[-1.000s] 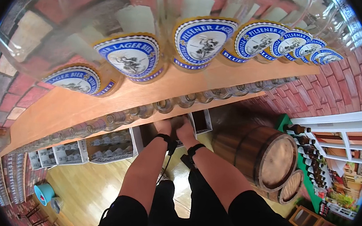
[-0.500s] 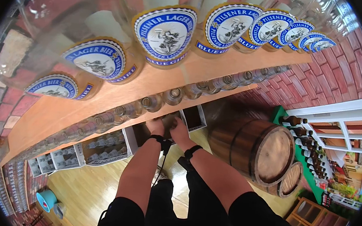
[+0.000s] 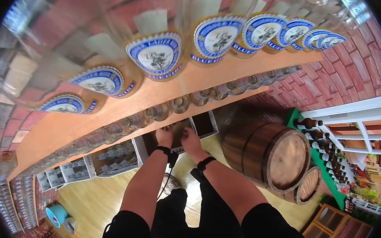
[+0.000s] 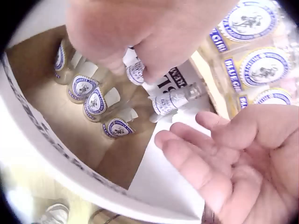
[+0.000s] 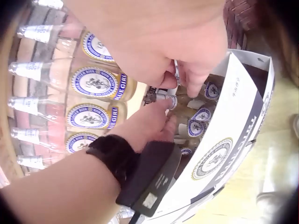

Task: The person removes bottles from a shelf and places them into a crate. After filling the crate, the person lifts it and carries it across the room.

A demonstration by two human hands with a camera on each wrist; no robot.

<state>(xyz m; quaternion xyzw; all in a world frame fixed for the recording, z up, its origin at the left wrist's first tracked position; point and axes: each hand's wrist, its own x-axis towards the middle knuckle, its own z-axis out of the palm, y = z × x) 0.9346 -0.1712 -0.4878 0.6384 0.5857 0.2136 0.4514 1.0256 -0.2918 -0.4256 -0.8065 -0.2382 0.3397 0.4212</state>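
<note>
My left hand (image 4: pixel 140 32) pinches the labelled neck of a clear glass bottle (image 4: pixel 135 73) over an open carton; in the right wrist view that hand (image 5: pixel 152 123) has its fingers around the neck (image 5: pixel 166 100). Beside it, a second bottle neck (image 4: pixel 170 101) lies close to the fingertips of my right hand (image 4: pixel 233 168), which is palm up with relaxed fingers and no visible hold. Several Blue Girl bottles (image 4: pixel 95 102) stand inside the white-sided carton (image 5: pixel 238 107). Both the left hand (image 3: pixel 165 138) and right hand (image 3: pixel 191 142) are below the shelf edge.
Rows of clear bottles (image 3: pixel 218 35) line the wooden shelf (image 3: pixel 105 107) above the hands. Further cartons (image 3: pixel 116 160) stand to the left. Wooden barrels (image 3: pixel 266 155) are at the right, with brown bottles (image 3: pixel 308 123) on green beyond. A blue bucket (image 3: pixel 56 214) sits on the floor.
The head view has shifted against the shelf. Both hands have drawn slightly back toward the body, and they are a little further apart than half a second ago.
</note>
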